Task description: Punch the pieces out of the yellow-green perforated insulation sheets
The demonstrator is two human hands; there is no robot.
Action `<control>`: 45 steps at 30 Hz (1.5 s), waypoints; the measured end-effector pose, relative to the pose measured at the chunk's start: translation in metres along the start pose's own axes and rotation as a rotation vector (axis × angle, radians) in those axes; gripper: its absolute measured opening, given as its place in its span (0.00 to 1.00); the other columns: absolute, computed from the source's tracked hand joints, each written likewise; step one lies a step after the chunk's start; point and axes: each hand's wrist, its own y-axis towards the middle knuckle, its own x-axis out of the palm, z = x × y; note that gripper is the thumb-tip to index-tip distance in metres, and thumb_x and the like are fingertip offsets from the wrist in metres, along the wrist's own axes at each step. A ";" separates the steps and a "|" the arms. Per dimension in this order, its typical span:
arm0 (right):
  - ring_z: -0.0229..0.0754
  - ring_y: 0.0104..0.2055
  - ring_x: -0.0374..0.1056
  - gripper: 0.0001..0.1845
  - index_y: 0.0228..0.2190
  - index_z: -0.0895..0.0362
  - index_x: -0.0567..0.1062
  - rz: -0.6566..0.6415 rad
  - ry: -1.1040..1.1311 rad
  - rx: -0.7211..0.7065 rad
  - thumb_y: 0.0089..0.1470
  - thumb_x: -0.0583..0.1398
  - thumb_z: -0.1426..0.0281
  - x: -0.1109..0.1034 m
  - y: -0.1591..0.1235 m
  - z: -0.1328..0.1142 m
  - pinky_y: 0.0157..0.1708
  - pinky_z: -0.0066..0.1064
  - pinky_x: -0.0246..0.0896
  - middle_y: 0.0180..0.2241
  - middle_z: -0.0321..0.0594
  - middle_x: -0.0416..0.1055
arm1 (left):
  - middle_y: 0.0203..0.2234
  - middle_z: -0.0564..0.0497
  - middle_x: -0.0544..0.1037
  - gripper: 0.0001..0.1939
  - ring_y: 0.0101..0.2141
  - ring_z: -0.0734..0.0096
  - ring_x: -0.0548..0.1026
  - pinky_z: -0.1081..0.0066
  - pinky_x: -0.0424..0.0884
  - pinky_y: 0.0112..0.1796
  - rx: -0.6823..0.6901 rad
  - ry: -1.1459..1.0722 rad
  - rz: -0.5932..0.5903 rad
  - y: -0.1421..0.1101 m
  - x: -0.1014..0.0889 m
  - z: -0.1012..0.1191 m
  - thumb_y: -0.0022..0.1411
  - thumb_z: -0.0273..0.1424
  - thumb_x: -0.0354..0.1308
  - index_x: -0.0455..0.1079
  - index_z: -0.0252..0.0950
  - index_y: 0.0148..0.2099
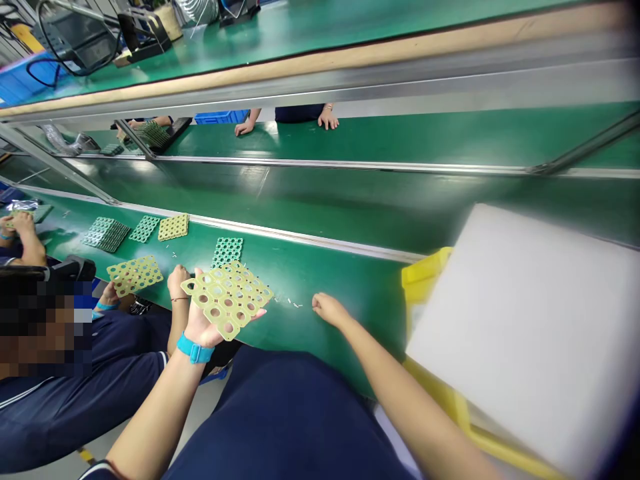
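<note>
My left hand, with a blue wrist strap, supports a yellow-green panel full of round holes, palm up beneath it. The panel is tilted above the green worktable, and it hides most of the fingers. Just behind it on the table lies a green perforated panel. My right hand is low over the table with its fingers curled together; whether anything is pinched in them is too small to see. Several small white pieces are scattered between my two hands.
To my left a co-worker holds another yellow perforated panel. Stacked green panels and a yellow panel lie farther along. At right, a white sheet covers a yellow crate. A metal-framed shelf runs overhead, with another person's hands beyond.
</note>
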 end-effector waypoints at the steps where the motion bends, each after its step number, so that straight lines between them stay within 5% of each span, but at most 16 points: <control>1: 0.38 0.36 0.68 0.12 0.34 0.61 0.71 0.041 0.084 -0.010 0.56 0.56 0.63 -0.002 -0.006 -0.008 0.38 0.37 0.65 0.36 0.40 0.70 | 0.54 0.42 0.67 0.36 0.56 0.42 0.60 0.37 0.50 0.53 -0.001 -0.001 -0.027 0.000 0.000 -0.001 0.56 0.59 0.41 0.66 0.39 0.54; 8: 0.39 0.33 0.71 0.15 0.34 0.55 0.60 0.308 0.587 -0.191 0.54 0.55 0.56 -0.037 -0.090 -0.088 0.38 0.36 0.68 0.32 0.40 0.73 | 0.56 0.43 0.65 0.38 0.58 0.43 0.58 0.37 0.47 0.54 -0.083 -0.019 -0.091 0.004 0.001 -0.011 0.55 0.60 0.41 0.62 0.41 0.58; 15: 0.39 0.26 0.72 0.18 0.39 0.56 0.65 0.387 0.791 -0.224 0.47 0.64 0.66 -0.063 -0.148 -0.148 0.30 0.32 0.70 0.21 0.35 0.72 | 0.53 0.41 0.68 0.38 0.57 0.44 0.59 0.39 0.49 0.54 -0.253 -0.033 -0.105 0.012 0.030 -0.026 0.58 0.57 0.37 0.59 0.37 0.59; 21: 0.41 0.27 0.73 0.10 0.28 0.57 0.72 0.383 0.730 -0.176 0.47 0.63 0.64 -0.068 -0.154 -0.157 0.32 0.33 0.71 0.23 0.41 0.75 | 0.53 0.38 0.67 0.41 0.54 0.42 0.62 0.41 0.53 0.50 -0.348 0.020 -0.174 0.025 0.054 -0.042 0.55 0.59 0.39 0.59 0.33 0.58; 27: 0.36 0.23 0.69 0.07 0.26 0.56 0.78 0.473 0.563 -0.248 0.47 0.63 0.65 -0.077 -0.156 -0.170 0.25 0.27 0.71 0.23 0.38 0.73 | 0.50 0.38 0.70 0.40 0.51 0.42 0.64 0.43 0.49 0.51 -0.367 0.063 -0.230 0.030 0.063 -0.049 0.54 0.60 0.39 0.64 0.34 0.54; 33: 0.38 0.28 0.70 0.05 0.28 0.54 0.78 0.245 0.580 -0.390 0.50 0.60 0.69 -0.070 -0.155 -0.177 0.26 0.30 0.76 0.32 0.39 0.69 | 0.46 0.41 0.73 0.37 0.44 0.50 0.70 0.47 0.53 0.48 -0.365 -0.035 -0.271 0.037 0.061 -0.054 0.56 0.59 0.39 0.66 0.35 0.51; 40: 0.34 0.29 0.68 0.09 0.33 0.54 0.75 0.315 0.127 -0.602 0.51 0.57 0.77 -0.075 -0.158 -0.181 0.27 0.24 0.70 0.29 0.36 0.70 | 0.46 0.39 0.72 0.39 0.50 0.47 0.66 0.52 0.56 0.48 -0.347 0.063 -0.202 0.042 0.071 -0.053 0.54 0.60 0.40 0.66 0.34 0.51; 45: 0.31 0.28 0.66 0.13 0.37 0.53 0.69 0.386 -0.025 -0.616 0.50 0.58 0.79 -0.073 -0.161 -0.182 0.29 0.22 0.65 0.28 0.32 0.70 | 0.43 0.41 0.74 0.36 0.47 0.53 0.69 0.59 0.60 0.46 -0.339 0.087 -0.145 0.042 0.075 -0.054 0.56 0.58 0.40 0.68 0.34 0.50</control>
